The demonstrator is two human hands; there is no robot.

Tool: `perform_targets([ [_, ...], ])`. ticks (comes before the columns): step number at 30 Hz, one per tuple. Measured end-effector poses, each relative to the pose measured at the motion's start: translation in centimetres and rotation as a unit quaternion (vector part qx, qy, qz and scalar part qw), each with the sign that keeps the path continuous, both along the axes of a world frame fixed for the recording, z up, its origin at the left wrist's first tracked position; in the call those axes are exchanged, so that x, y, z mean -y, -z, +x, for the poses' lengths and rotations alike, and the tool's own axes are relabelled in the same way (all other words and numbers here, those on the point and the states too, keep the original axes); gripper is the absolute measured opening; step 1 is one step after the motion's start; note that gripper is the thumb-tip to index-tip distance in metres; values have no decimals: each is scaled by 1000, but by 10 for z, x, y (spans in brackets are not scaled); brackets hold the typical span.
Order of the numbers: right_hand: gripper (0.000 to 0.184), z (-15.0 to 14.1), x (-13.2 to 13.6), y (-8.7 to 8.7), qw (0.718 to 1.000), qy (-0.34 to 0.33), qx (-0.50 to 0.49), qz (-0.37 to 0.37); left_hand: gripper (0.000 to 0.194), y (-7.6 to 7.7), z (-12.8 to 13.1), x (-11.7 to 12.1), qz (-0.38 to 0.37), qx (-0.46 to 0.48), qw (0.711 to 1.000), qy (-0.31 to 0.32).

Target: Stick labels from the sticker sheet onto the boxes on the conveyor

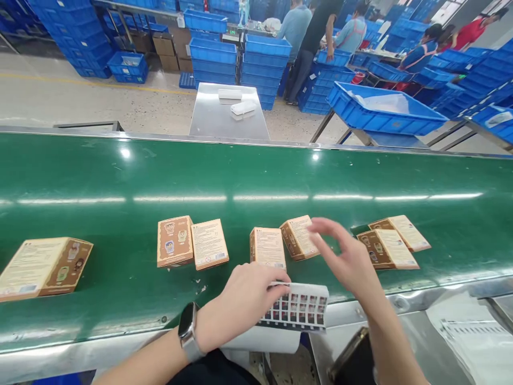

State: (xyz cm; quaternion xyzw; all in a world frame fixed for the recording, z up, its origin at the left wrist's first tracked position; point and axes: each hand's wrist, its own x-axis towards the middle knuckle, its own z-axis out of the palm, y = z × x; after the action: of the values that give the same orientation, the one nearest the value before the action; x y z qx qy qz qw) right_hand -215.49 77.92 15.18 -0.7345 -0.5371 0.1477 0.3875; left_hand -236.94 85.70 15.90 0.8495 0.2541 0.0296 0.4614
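Observation:
My left hand (pixel 256 294), with a watch (pixel 187 326) on its wrist, grips a white sheet of small dark-red square stickers (pixel 302 306) between thumb and fingers over the belt's near edge. The sheet is bent, its left part hidden by the hand. My right hand (pixel 348 256) has thumb and forefinger curved into a pinch at the upper right corner of a small brown-and-cream carton (pixel 301 238). Its fingertips are blurred, so anything between them is hidden. Just left lies another carton (pixel 268 247), partly covered by my left hand.
More cartons lie on the green conveyor belt (pixel 240 171): a pair (pixel 175 240) left of centre, one (pixel 44 267) far left, two overlapping (pixel 395 248) at right. Beyond stand a metal table (pixel 228 120), blue crates (pixel 385 115) and people. Papers (pixel 473 337) lie at lower right.

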Motion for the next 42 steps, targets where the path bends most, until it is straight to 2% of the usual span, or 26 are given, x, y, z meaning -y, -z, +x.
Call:
perform_targets([
  [2,24,-29,17,-16,985,-165,-17,-42,14,-5,-15,-6,-39,1,999,-18],
  [4,27,-55,30,-22,974,-219,-17,-57,9,-10,-27,-12,-94,9,995,-30],
  [7,28,-78,39,-19,981,-189,-5,-38,13,-16,-44,-17,-125,-10,991,-46],
  [10,23,-91,37,-13,984,-178,28,-9,19,-22,-58,-19,-106,-52,992,-43],
  [14,14,-109,32,-13,977,-183,100,39,18,-28,-70,-20,-96,-61,993,-24],
  [22,20,-144,27,-9,973,-158,153,64,18,-24,-90,-29,-69,-39,997,7],
  [27,31,-162,28,1,942,-125,279,140,21,-22,-101,-37,-98,-23,995,-7],
  [29,33,-168,29,4,936,-118,288,163,22,-22,-105,-40,-99,-21,995,-8],
  [30,32,-170,29,4,943,-113,266,165,22,-21,-107,-41,-94,-20,995,-6],
  [32,23,-171,29,4,972,-88,159,151,21,-18,-110,-42,-70,-24,997,1],
  [34,10,-167,25,8,993,-16,-7,118,18,-11,-112,-41,-14,-16,1000,16],
  [35,7,-163,22,12,989,37,-96,102,17,-5,-112,-40,26,-1,999,33],
  [36,8,-157,17,18,975,92,-181,91,16,1,-111,-38,70,20,995,61],
  [38,23,-146,5,33,927,191,-309,95,13,16,-106,-33,161,68,975,133],
  [40,36,-136,-9,51,886,257,-368,117,11,32,-100,-29,235,87,949,193],
  [42,41,-132,-21,66,867,299,-375,138,8,45,-95,-28,280,83,930,222],
])
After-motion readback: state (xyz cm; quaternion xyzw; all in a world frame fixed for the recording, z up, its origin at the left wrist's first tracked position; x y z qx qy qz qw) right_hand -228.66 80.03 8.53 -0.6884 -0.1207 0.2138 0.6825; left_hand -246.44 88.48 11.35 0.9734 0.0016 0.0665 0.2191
